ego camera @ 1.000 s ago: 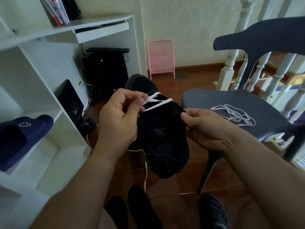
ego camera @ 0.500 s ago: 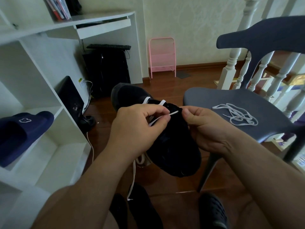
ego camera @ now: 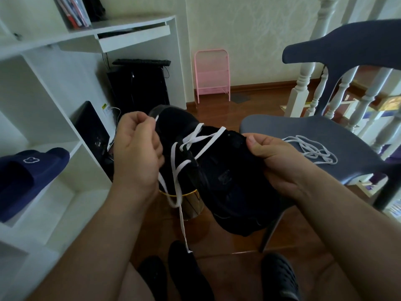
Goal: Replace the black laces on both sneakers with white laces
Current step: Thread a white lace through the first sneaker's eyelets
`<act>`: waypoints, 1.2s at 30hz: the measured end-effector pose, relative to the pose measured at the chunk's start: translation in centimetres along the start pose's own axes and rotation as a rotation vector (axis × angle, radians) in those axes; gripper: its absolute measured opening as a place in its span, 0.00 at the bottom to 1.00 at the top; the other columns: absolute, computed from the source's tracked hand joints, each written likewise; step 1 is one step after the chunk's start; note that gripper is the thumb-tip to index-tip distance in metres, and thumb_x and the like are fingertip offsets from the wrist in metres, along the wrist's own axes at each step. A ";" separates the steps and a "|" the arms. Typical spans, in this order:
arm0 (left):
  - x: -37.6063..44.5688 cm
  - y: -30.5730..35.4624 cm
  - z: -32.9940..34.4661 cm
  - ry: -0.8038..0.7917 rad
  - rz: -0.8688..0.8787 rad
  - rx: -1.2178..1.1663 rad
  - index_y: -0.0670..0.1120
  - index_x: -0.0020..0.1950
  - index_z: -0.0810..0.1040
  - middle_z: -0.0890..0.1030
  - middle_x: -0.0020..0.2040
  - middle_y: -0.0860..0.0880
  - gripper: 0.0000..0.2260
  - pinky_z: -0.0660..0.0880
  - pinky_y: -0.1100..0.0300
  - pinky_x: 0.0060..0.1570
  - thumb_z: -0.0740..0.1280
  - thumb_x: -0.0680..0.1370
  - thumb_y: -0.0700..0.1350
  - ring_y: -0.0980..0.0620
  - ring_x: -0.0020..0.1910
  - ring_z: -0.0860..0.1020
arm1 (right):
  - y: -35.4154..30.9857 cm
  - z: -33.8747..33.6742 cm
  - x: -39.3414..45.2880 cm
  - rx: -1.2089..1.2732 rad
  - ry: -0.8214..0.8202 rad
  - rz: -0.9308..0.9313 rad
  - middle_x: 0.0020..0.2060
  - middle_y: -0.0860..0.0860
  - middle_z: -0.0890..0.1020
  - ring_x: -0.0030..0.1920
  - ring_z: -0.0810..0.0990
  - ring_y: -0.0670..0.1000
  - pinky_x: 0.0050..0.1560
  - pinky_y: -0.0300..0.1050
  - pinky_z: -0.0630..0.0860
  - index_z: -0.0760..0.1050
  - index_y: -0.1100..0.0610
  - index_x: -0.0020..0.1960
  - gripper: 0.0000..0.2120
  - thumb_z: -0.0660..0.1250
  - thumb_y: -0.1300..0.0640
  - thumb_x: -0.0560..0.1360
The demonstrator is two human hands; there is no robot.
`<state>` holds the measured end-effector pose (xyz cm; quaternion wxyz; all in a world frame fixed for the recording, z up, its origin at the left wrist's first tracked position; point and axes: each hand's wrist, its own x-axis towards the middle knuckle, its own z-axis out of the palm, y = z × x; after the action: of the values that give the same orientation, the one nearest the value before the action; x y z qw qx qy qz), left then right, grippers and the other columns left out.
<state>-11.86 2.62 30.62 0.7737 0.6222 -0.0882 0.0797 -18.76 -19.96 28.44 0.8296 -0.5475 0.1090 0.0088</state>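
A black sneaker (ego camera: pixel 225 177) is held in the air in front of me, toe pointing away. My right hand (ego camera: pixel 273 157) grips its right side, thumb on top. A white lace (ego camera: pixel 195 140) crosses the eyelets a few times. My left hand (ego camera: pixel 136 148) pinches one end of that lace at the sneaker's left side, and the lace's other end hangs down towards the floor (ego camera: pixel 184 227). A second white lace (ego camera: pixel 312 148) lies in a loose heap on the blue-grey chair seat (ego camera: pixel 325 135). A second black shoe (ego camera: pixel 186 270) lies on the floor below.
White shelving (ego camera: pixel 54 118) stands at the left with a navy slipper (ego camera: pixel 28 172) on a shelf. A gold-rimmed bin (ego camera: pixel 191 203) sits under the sneaker. A pink rack (ego camera: pixel 211 74) leans on the far wall. White banisters (ego camera: pixel 303 83) stand behind the chair. My feet in dark shoes are at the bottom.
My left hand has pulled the lace out to the left, away from my right hand. More white crossings now show over the eyelets, and the sneaker has turned slightly.
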 end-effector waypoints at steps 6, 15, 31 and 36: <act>-0.5 0.0 -0.5 -0.102 -0.012 -0.014 0.50 0.42 0.71 0.65 0.28 0.53 0.09 0.57 0.60 0.24 0.62 0.83 0.43 0.54 0.25 0.61 | -0.4 0.3 -0.3 0.073 0.028 -0.104 0.57 0.61 0.85 0.53 0.85 0.56 0.50 0.46 0.85 0.79 0.64 0.65 0.15 0.57 0.60 0.86; -3.1 -1.0 1.3 -0.215 0.298 0.228 0.52 0.46 0.78 0.75 0.31 0.49 0.06 0.72 0.67 0.33 0.75 0.78 0.44 0.56 0.30 0.73 | -0.4 0.2 -0.1 0.115 0.036 -0.154 0.62 0.60 0.84 0.65 0.81 0.60 0.60 0.48 0.82 0.78 0.62 0.68 0.16 0.56 0.59 0.87; -4.2 -1.5 1.9 -0.211 0.519 0.391 0.50 0.44 0.80 0.77 0.33 0.51 0.08 0.73 0.54 0.30 0.66 0.80 0.51 0.51 0.30 0.75 | -0.3 0.3 -0.2 0.123 0.073 -0.115 0.59 0.60 0.85 0.62 0.84 0.58 0.62 0.52 0.81 0.81 0.62 0.64 0.15 0.58 0.58 0.86; -2.4 -0.7 1.2 -0.105 0.444 0.407 0.48 0.44 0.76 0.75 0.34 0.52 0.12 0.67 0.63 0.32 0.57 0.84 0.46 0.55 0.32 0.72 | 0.0 0.5 0.2 0.180 0.063 0.064 0.60 0.60 0.85 0.62 0.84 0.59 0.59 0.55 0.80 0.80 0.61 0.66 0.17 0.58 0.55 0.87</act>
<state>-14.08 1.28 29.65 0.5911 0.7333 -0.2442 0.2308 -18.48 -19.53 28.56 0.8709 -0.4671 0.1528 0.0084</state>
